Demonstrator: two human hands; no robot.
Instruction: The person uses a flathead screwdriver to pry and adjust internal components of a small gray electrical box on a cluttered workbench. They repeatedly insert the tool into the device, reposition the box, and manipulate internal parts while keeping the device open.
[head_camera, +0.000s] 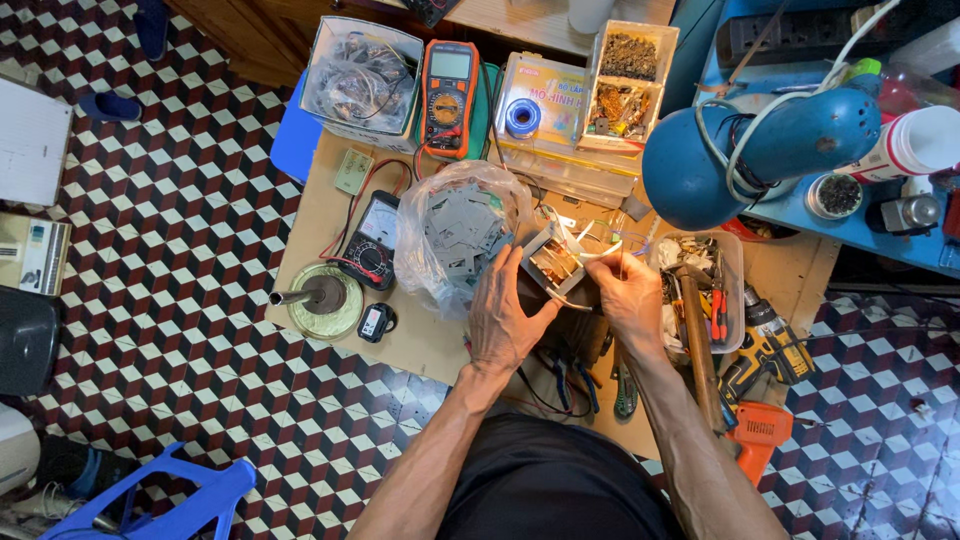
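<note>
Your left hand (505, 312) and your right hand (628, 300) both hold a small transformer (553, 261) above the cardboard sheet (420, 345). Your left fingers wrap around its left side. Your right fingers pinch its right side, where thin white wires (597, 256) stick out. A clear plastic bag of grey metal plates (462, 232) sits just beside your left hand. A tray of tools (735, 290) is near your right hand.
</note>
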